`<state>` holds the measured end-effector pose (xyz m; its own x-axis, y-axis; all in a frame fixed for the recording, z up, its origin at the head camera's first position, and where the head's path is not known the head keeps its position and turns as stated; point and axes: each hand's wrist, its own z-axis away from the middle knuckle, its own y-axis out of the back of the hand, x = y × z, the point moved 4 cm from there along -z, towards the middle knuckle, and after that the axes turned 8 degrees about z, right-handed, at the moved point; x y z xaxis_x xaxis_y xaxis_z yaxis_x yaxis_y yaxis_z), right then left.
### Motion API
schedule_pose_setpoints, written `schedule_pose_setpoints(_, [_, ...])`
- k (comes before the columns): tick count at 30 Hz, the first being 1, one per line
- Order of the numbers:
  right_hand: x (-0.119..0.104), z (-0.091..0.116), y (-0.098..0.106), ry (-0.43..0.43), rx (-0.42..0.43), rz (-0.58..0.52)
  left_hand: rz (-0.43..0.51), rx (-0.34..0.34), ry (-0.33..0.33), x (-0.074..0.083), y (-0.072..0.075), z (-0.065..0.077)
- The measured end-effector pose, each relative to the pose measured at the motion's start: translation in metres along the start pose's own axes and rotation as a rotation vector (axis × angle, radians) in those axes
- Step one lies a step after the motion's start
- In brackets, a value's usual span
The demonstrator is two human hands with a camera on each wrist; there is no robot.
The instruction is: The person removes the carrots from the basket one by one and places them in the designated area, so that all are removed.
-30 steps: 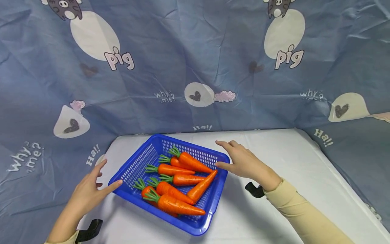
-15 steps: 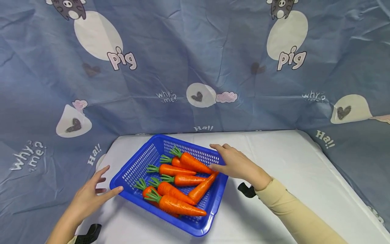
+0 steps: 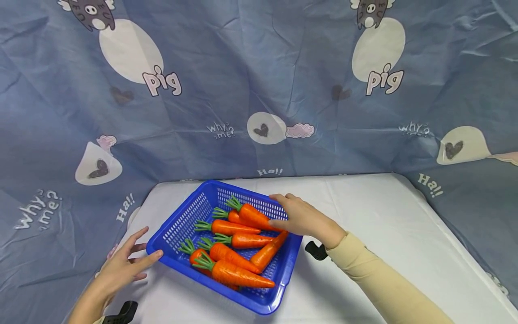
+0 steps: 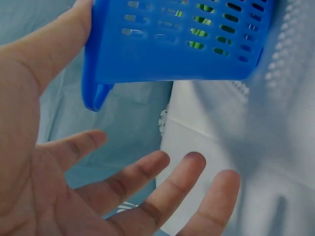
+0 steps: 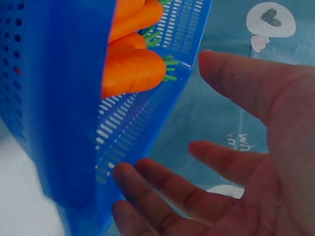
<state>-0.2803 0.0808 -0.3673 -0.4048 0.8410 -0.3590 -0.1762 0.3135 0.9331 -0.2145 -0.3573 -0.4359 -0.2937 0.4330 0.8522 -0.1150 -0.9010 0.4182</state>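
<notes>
Has swept bare right hand [image 3: 305, 219] further in, spread wide, over the right corner of a rectangular blue perforated plastic basket [image 3: 283, 276]. Has that basket loaded with tapered orange carrots [image 3: 243, 274], near the far-left corner of a white-covered table [image 3: 400, 225]. Spreads bare left hand [image 3: 121, 266] wide at the basket's left corner.

Both hands — left hand [image 3: 121, 268], right hand [image 3: 305, 218] — are spread, thumbs [image 5: 241, 78] apart from the fingers [image 4: 172, 189].
</notes>
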Motion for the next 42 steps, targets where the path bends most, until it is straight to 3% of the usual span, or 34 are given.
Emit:
schedule_pose_setpoints(11, [-0.016,-0.017,-0.007,0.021,-0.083,-0.004,0.106,-0.014,-0.009,-0.007,-0.006,-0.001])
schedule_pose_setpoints(25, [-0.028,-0.046,-0.021,0.01,-0.187,0.005,0.236,-0.004,-0.067,-0.017,-0.013,-0.004])
schedule_pose_setpoints(42, [-0.035,-0.061,-0.039,-0.017,-0.226,0.029,0.337,-0.016,-0.122,-0.025,-0.02,-0.007])
